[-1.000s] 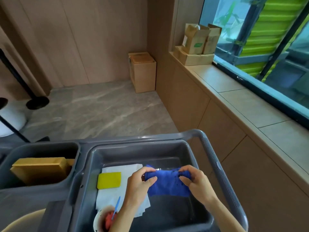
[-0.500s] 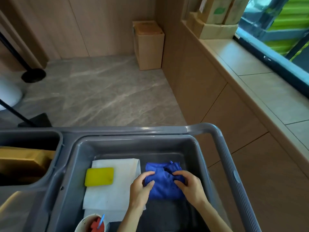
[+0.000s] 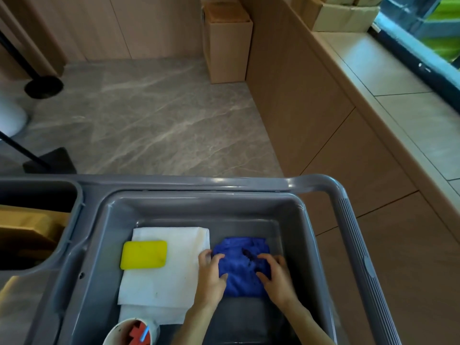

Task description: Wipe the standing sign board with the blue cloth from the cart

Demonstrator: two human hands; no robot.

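Observation:
The blue cloth [image 3: 240, 272] lies bunched on the floor of the grey cart tray [image 3: 199, 202], at its right side. My left hand [image 3: 211, 277] grips the cloth's left edge, thumb on top and fingers curled at the side. My right hand [image 3: 276, 280] holds its right part with curled fingers pressing into the fabric. A sign board face is not in view; only a black slanted leg and foot [image 3: 47, 160] show at the left edge.
A folded white cloth [image 3: 159, 282] with a yellow sponge [image 3: 143, 255] on it lies left of the blue cloth. A white cup [image 3: 129, 332] stands at the tray's near edge. The cart handle [image 3: 358, 245] runs on the right, beside a wooden ledge [image 3: 398, 95]. A cardboard box [image 3: 227, 46] stands on the floor.
Both hands have lowered the blue cloth from above the tray down onto its floor. The view has tilted further downward.

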